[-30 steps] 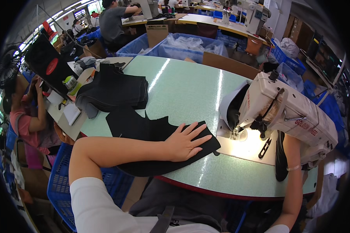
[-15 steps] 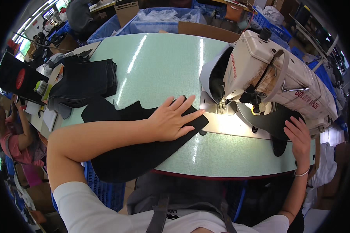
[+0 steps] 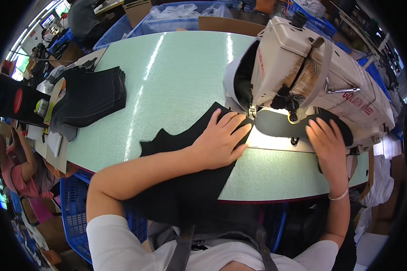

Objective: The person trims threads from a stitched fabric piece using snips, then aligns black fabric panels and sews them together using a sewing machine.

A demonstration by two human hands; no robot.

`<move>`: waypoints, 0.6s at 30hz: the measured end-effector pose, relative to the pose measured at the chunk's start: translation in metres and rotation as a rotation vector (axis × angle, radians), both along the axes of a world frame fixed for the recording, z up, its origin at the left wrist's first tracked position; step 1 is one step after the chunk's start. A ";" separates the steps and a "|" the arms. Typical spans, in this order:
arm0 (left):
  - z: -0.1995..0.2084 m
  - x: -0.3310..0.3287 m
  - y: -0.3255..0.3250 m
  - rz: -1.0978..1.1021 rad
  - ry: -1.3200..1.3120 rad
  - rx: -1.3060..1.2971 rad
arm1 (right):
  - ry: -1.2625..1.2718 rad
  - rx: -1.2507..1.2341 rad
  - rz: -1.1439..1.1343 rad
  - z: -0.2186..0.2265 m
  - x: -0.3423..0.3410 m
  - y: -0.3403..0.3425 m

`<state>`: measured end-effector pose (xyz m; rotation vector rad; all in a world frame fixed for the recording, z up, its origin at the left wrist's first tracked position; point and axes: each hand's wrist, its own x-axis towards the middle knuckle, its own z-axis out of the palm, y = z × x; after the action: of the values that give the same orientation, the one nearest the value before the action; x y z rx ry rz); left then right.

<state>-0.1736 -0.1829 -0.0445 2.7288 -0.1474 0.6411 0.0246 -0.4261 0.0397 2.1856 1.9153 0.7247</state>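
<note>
My left hand [image 3: 224, 139] lies flat with fingers stretched on a black fabric panel [image 3: 181, 185]. One corner of that panel is close to the presser foot [image 3: 252, 110] of a white sewing machine [image 3: 289, 58]; whether it lies under the foot cannot be made out. The panel's near part hangs over the table's front edge. On the right, my right hand [image 3: 328, 147] rests with fingers extended on a dark grey rounded piece [image 3: 276, 125], which runs beneath the machine's arm. Behind the needle, a curved piece [image 3: 230, 74], pale outside and black inside, stands up against the machine.
A stack of black cut pieces [image 3: 95, 97] lies on the left of the pale green table [image 3: 176, 86]. Blue crates [image 3: 74, 212] stand below the table and behind it. A cardboard sheet [image 3: 226, 28] rises at the far edge. Another person [image 3: 25, 167] sits at far left.
My left hand has slid the black panel rightward to the presser foot. My right hand has shifted left along the dark grey piece. The whole view has moved slightly.
</note>
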 end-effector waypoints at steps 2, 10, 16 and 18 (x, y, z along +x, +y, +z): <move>0.009 -0.004 -0.010 0.093 0.102 0.000 | 0.041 -0.010 0.075 -0.012 -0.009 0.032; 0.025 -0.023 0.008 -0.096 0.525 -0.009 | 0.334 0.009 0.293 -0.057 -0.005 0.074; 0.026 -0.027 0.007 -0.089 0.406 0.149 | 0.300 0.073 0.265 -0.049 -0.029 0.070; 0.023 -0.024 -0.006 0.118 0.365 0.110 | 0.312 0.070 0.243 -0.054 -0.031 0.071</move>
<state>-0.1973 -0.1888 -0.0216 2.9224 0.0682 0.1585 -0.0062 -0.3549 -0.0143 2.2413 2.3738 0.5132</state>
